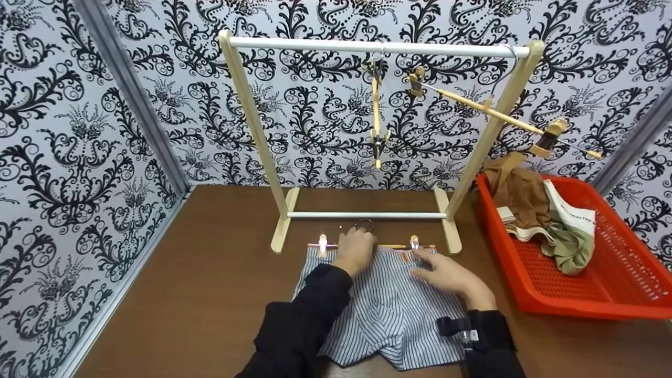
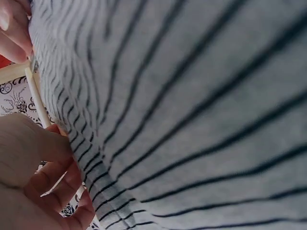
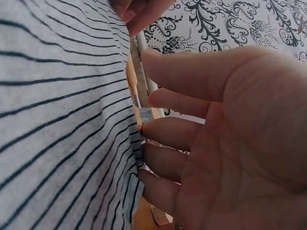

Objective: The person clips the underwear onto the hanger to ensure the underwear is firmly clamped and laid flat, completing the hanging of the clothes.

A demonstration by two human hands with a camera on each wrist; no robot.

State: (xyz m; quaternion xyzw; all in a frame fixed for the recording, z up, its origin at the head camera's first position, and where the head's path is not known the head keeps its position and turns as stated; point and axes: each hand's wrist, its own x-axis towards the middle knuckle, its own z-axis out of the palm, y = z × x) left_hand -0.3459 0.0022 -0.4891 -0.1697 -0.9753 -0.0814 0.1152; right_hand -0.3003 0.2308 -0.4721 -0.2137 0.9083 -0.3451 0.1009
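Observation:
Grey shorts with dark stripes (image 1: pixel 388 310) lie spread on the table, waistband toward the rack. Along the waistband runs a wooden clip hanger (image 1: pixel 394 246), with a left clip (image 1: pixel 323 245) and a right clip (image 1: pixel 415 242) over the cloth edge; its metal hook (image 1: pixel 364 222) points to the back. My left hand (image 1: pixel 357 251) holds the middle of the hanger just below the hook, fingers curled. My right hand (image 1: pixel 443 270) is beside the right clip, its fingers loosely extended. In the right wrist view, those fingertips (image 3: pixel 163 158) are right at the striped waistband (image 3: pixel 129 120).
A rack with a white top rail (image 1: pixel 325 45) stands behind the shorts. From it hang a clip hanger (image 1: pixel 376 110) near the middle and another (image 1: pixel 493 111) at the right end. A red basket (image 1: pixel 551 302) on the right holds brown (image 1: pixel 520 194) and green clothes (image 1: pixel 572 249).

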